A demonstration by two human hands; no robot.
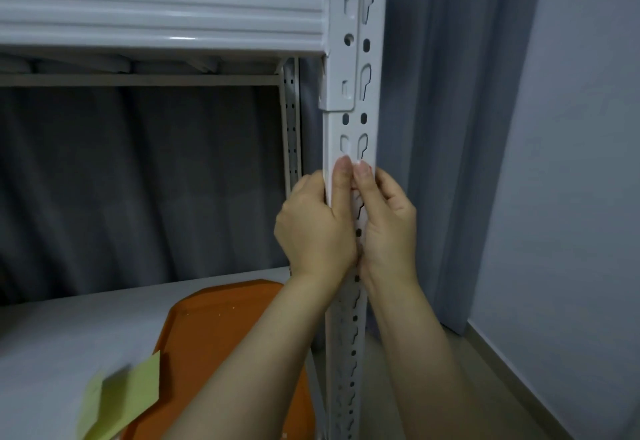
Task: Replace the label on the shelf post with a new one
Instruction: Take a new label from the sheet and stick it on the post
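fingers (387,183): head view, single entry. both sets curl round the white shelf post (353,68) and grip it; their tips are hidden behind it.
thumbs (343,176): side by side, pointing up, pressed flat on the post's front face.
left hand (313,228): on the post's left edge. right hand (389,228): on its right edge.
label (354,183): mostly covered by the thumbs; only a thin red-edged sliver shows between and beside them, just below the beam (156,13) bracket. old or new, cannot tell.
step in hand, as judged: working the label on the post. keep both hands braced, press from the middle outward, hold it square to the slot column and avoid bridging the keyhole slots.
also present: yellow sticky notes (121,398) and an orange tray (221,332) on the lower shelf board (69,328).
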